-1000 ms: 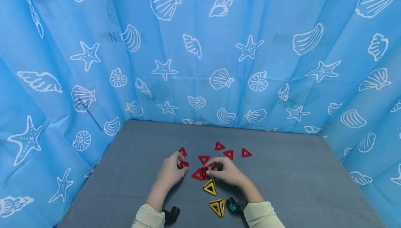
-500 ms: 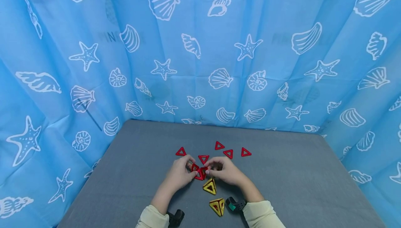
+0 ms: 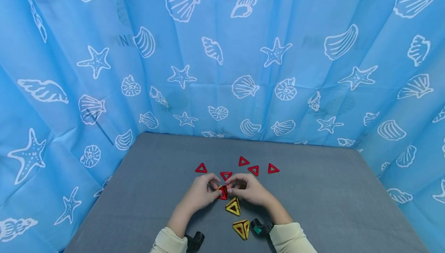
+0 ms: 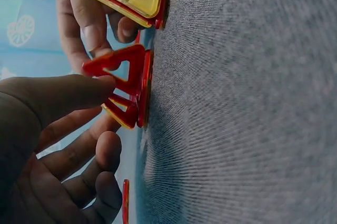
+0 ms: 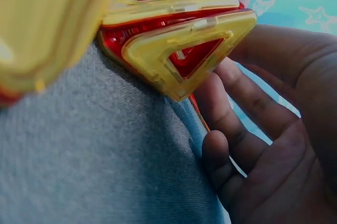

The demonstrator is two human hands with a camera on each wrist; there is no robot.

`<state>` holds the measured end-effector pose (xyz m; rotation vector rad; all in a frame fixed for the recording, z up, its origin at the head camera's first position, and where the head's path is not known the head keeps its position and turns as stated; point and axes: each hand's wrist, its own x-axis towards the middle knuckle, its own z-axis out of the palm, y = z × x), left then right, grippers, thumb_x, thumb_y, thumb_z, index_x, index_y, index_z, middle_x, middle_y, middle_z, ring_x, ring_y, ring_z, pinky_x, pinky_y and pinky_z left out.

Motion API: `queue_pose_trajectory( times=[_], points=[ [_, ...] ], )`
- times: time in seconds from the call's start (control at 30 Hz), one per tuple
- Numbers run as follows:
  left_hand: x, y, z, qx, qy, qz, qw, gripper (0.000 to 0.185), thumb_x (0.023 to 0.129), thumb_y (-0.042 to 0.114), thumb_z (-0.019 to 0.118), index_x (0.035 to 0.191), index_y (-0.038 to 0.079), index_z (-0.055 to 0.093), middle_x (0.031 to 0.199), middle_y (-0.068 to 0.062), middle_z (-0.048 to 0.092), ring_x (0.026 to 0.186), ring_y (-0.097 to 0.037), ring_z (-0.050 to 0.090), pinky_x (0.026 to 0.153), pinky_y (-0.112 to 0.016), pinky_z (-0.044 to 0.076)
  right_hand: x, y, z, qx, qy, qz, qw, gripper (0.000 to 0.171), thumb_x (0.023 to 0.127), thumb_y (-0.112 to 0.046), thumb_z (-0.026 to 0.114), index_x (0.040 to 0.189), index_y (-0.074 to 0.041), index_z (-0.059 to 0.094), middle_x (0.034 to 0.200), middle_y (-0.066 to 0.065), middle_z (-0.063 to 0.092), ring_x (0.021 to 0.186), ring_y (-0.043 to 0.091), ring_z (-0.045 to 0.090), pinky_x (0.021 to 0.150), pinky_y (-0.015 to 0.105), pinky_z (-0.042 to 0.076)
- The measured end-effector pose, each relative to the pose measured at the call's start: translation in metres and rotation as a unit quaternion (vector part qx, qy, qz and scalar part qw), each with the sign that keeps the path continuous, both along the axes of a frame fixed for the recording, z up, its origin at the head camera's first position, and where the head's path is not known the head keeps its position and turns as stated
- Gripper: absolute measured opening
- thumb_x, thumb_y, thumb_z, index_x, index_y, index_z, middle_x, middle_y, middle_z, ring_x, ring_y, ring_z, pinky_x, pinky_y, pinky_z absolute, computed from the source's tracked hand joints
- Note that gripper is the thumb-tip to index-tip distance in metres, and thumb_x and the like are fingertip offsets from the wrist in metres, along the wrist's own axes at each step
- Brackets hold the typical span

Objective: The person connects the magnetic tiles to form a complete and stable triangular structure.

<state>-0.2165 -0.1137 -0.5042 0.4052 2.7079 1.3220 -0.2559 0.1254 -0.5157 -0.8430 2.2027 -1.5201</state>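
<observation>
Both hands are now meeting over one small cluster of red triangle tiles point(image 3: 223, 192) at the middle of the grey table point(image 3: 333, 202). A second ago the left hand point(image 3: 200, 193) was off toward nine o'clock picking up a loose red tile, and half a second ago it was carrying that piece in; now the tile is standing against the ones the right hand point(image 3: 251, 189) is holding, so a raised red shape is taking form where flat pieces were lying. The loose red triangle at ten o'clock point(image 3: 201, 168) is staying put.

Largest first: the blue curtain point(image 3: 222, 63), thin creased fabric printed with white shells and starfish, is wrapping three sides. The table is wearing a fine woven cloth, its weave plain in the left wrist view.

The left hand's thumb point(image 4: 68, 95) and fingers are pinching the red tiles point(image 4: 124, 90), which are standing on edge, touching the cloth. The right hand's curled fingers are gripping the same cluster from three o'clock.

Just at six o'clock of the cluster a yellow-and-red tile pyramid point(image 3: 233, 207) is sitting, glossy hard plastic with open centres point(image 5: 179, 40); a second one point(image 3: 241, 229) is lying nearer the sleeves. Four more flat red frames point(image 3: 254, 170) are lying toward twelve and one o'clock.
</observation>
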Motion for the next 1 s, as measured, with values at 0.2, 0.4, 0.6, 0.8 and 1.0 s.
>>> queue_pose_trajectory(
  times=[0.2,0.4,0.6,0.8,1.0],
  points=[
    [0.002,-0.002,0.002,-0.004,0.001,-0.003,1.0000,0.020,0.095,0.015,0.079,0.114,0.014,0.074,0.091,0.003,0.067,0.067,-0.012,0.057,0.062,-0.027,0.048,0.000,-0.003,-0.001,-0.005,-0.009,0.004,1.000,0.022,0.103,-0.010,0.069,0.123,-0.002,0.073,0.105,0.024,0.074,0.072,0.011,0.062,0.063,0.027,0.054],
    [0.001,-0.003,0.005,0.006,-0.018,-0.019,0.9996,0.022,0.097,0.017,0.076,0.119,0.011,0.076,0.090,0.002,0.068,0.064,-0.013,0.057,0.061,-0.029,0.048,-0.002,0.002,0.001,0.004,0.017,-0.021,1.000,0.022,0.102,-0.013,0.071,0.121,-0.003,0.075,0.110,0.019,0.074,0.076,0.023,0.065,0.063,0.028,0.054],
    [-0.001,-0.003,0.003,0.006,-0.014,-0.031,0.9994,0.023,0.099,0.019,0.075,0.119,0.008,0.078,0.090,0.002,0.067,0.061,-0.011,0.053,0.060,-0.028,0.046,-0.011,0.004,0.006,0.033,0.060,-0.043,0.997,0.026,0.101,-0.014,0.074,0.125,-0.003,0.072,0.118,0.017,0.071,0.083,0.021,0.069,0.065,0.030,0.057],
    [0.001,-0.002,0.005,-0.006,-0.011,-0.020,0.9997,0.016,0.097,0.022,0.077,0.111,0.012,0.077,0.089,0.001,0.065,0.066,-0.012,0.055,0.062,-0.029,0.047,-0.020,0.001,0.013,0.075,0.087,-0.047,0.992,0.033,0.100,-0.010,0.073,0.133,-0.003,0.069,0.131,0.016,0.065,0.090,0.019,0.067,0.068,0.029,0.057],
    [0.004,-0.003,0.008,-0.015,-0.004,0.001,0.9999,0.019,0.096,0.027,0.080,0.105,0.012,0.075,0.101,-0.005,0.069,0.078,-0.012,0.058,0.070,-0.032,0.049,-0.026,-0.005,0.012,0.115,0.101,-0.033,0.988,0.041,0.100,-0.010,0.074,0.139,-0.001,0.066,0.134,0.015,0.062,0.085,0.015,0.064,0.070,0.027,0.055]
  ],
)
